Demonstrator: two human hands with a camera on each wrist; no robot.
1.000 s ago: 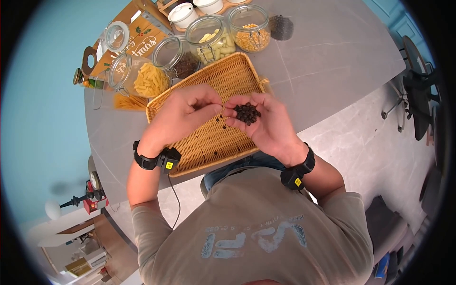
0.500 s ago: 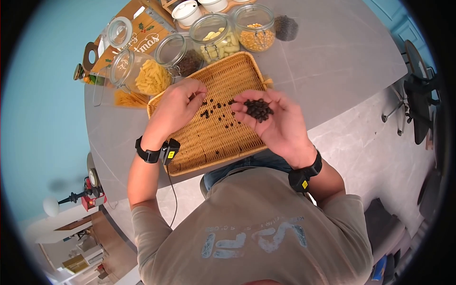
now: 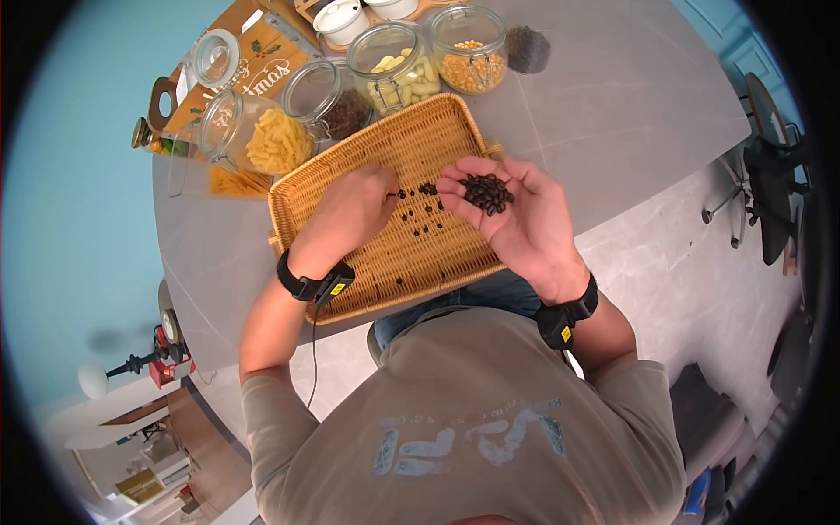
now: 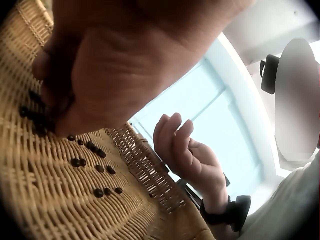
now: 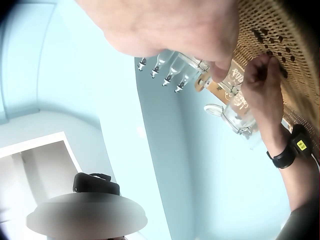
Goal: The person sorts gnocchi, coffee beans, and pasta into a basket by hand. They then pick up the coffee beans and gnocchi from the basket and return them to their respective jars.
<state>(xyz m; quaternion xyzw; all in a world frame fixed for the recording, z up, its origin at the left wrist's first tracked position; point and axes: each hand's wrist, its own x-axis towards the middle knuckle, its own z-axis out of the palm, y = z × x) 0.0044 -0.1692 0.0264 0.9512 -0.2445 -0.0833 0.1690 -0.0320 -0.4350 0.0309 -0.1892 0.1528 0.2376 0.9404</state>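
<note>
A shallow wicker basket (image 3: 359, 289) lies in front of the person, with loose coffee beans (image 3: 416, 233) scattered over its weave. Palm up above its right side, the right hand (image 3: 534, 219) cups a small heap of coffee beans (image 3: 488, 194), its fingers bent around them. The left hand (image 3: 350, 214) reaches down into the basket, knuckles up. In the left wrist view, its thumb and curled fingers pinch at a dark cluster of beans (image 4: 36, 117) on the weave; the fingertips are partly hidden. The right wrist view shows the left hand (image 5: 265, 87) low over the basket.
Behind the basket stand open glass jars: one with pasta tubes (image 3: 278, 144), one with dark beans (image 3: 346, 115), one with pale yellow pieces (image 3: 407, 90), and one with corn kernels (image 3: 472, 72). Farther back are white pots (image 3: 339, 24) and a lettered wooden crate (image 3: 254, 66).
The left hand drew away from the right hand, then came down into the basket at the beans. The right hand shifted right with its heap. More beans show on the weave than a second ago.
</note>
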